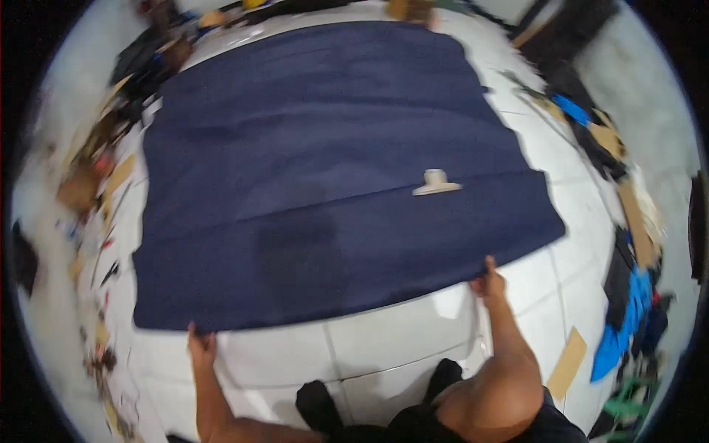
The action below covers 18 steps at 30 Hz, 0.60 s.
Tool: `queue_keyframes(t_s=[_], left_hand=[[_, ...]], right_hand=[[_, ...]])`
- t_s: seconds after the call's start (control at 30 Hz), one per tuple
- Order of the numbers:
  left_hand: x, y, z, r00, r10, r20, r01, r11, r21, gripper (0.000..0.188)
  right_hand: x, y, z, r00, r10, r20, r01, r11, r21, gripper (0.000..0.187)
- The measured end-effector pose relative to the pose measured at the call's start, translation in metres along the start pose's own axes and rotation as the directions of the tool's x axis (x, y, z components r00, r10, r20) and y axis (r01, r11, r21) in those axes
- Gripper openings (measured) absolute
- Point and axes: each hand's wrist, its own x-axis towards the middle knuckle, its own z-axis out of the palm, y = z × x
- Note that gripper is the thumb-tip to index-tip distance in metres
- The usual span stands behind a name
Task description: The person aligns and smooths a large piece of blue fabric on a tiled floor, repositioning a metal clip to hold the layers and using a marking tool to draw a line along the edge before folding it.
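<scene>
A white tiled floor (384, 347) fills my view, glossy enough to throw back the light, and most of it is covered by a large dark navy cloth (332, 170) spread flat. A fold or seam line runs across the cloth from left to right, a little below its middle. Just at that line, toward the right, I see a small pale object (436, 183), cream coloured with a flat base and a knob on top; I cannot tell what it is.

My left hand (201, 344) is at the cloth's near left corner, its grip closed on the edge with the fingers curled round the fabric. My right hand (490, 282) is at the near edge further right, its grip pinched shut on the hem. The two hands are well apart, with the near edge running between them.

Along the left rim of the floor lies a blurred litter of cardboard and fabric scraps (96, 184). On the right I see more scraps, black, tan and bright blue pieces (628, 325), and a loose cardboard strip (567, 363) near my right arm.
</scene>
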Motion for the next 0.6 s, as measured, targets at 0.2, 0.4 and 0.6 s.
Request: queue_keyframes(t_s=[0.2, 0.4, 0.6], left_hand=[[-0.03, -0.018, -0.015, 0.973, 0.136, -0.187, -0.093, 0.971, 0.222, 0.028], [-0.111, -0.031, -0.04, 0.971, -0.068, -0.23, 0.07, 0.998, 0.002, 0.044], [-0.031, 0.024, -0.104, 0.856, 0.178, -0.485, -0.164, 0.984, 0.071, 0.065]], right_hand=[[0.02, 0.017, -0.033, 0.983, -0.092, 0.161, 0.041, 0.955, 0.293, 0.053], [0.081, 0.062, -0.123, 0.999, -0.022, -0.03, 0.018, 0.994, -0.107, 0.055], [0.095, 0.03, -0.121, 0.722, -0.669, -0.176, -0.019, 0.235, -0.972, 0.076]])
